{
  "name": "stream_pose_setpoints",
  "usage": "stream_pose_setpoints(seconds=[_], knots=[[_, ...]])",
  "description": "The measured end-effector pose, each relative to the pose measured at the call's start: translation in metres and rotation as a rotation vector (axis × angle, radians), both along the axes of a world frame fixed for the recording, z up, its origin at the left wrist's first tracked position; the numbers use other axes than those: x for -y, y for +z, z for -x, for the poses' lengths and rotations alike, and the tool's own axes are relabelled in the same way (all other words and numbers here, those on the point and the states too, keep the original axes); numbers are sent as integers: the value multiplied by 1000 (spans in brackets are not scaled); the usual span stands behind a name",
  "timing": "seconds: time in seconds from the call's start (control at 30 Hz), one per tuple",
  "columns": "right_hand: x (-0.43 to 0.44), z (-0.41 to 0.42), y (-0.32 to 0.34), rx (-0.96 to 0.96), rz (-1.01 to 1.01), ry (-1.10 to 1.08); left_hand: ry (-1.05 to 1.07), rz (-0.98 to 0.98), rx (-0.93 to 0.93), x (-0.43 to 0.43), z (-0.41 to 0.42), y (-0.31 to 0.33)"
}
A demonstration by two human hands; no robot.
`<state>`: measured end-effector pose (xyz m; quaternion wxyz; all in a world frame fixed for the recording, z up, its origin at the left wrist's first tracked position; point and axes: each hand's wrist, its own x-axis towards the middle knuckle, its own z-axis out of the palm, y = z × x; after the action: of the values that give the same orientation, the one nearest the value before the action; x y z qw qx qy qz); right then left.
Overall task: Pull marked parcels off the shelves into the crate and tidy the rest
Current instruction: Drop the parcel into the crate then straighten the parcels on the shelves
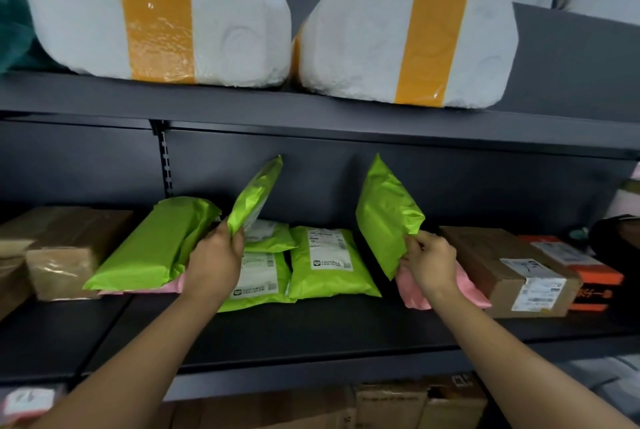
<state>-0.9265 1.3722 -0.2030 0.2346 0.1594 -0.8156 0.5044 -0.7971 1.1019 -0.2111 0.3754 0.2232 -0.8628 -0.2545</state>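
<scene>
Dark shelf bears flat labelled mailers; left grip pinches the bottom corner of a slim green parcel, held upright; right grip, fingers curled, holds a wider green parcel by its lower edge, over a pink parcel.

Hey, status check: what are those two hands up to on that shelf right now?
Left grip pinches first green mailer, upright. Right grip pinches second green mailer, tilted. Labelled mailers flat between; pink mailer beneath right one.
</scene>
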Motion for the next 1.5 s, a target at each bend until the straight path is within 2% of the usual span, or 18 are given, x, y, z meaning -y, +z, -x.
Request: stream_pose_setpoints(seconds=[0.07, 0.13, 0.3, 0.37, 0.43, 0.53, 0.73, 0.8, 0.87, 0.93, 1.0, 1.07, 1.13, 1.33, 1.4, 1.5], knots=[[0, 1, -1, -261, -315, -79, -8, -11, -35, -2, -3, 0], [6, -3, -2, -390, -702, -106, -17, -16, -74, -4, -5, 2], [29, -35, -2, -404, -1145, -24, -1, -101, -146, -4, -14, 9], [38, -35, -5, -360, -1160, 76, 11, -135, -155, -1, -18, 12], [45, -39, 0, -210, -1068, 173, 7, -154, -156, 2, -23, 15], [59, -43, 7, -155, -1000, 312, 17, -193, -155, 6, -32, 19], [98, -49, -5, -121, -1260, 440, -9, -233, -173, 15, -53, 16], [102, -47, -11, -78, -1378, 398, -26, -166, -167, 19, -60, 11], [101, -46, -12, -68, -1433, 350, -57, -13, -167, 21, -67, 5], [97, -46, -11, -51, -1353, 347, -108, 141, -140, 20, -70, -3], [97, -48, -6, -20, -1075, 373, -166, 153, -134, 19, -70, -10], [100, -53, 2, -9, -714, 382, -184, -9, -159, 14, -67, -13], [103, -61, 13, 6, -502, 376, -193, -279, -216, 9, -63, -9], [108, -79, 29, 103, -352, 472, -481, -1137, -393, -8, -62, 2], [106, -82, 31, 90, -357, 453, -522, -1232, -392, -11, -64, 3], [100, -83, 34, 62, -301, 418, -474, -1176, -336, -11, -65, 1]])
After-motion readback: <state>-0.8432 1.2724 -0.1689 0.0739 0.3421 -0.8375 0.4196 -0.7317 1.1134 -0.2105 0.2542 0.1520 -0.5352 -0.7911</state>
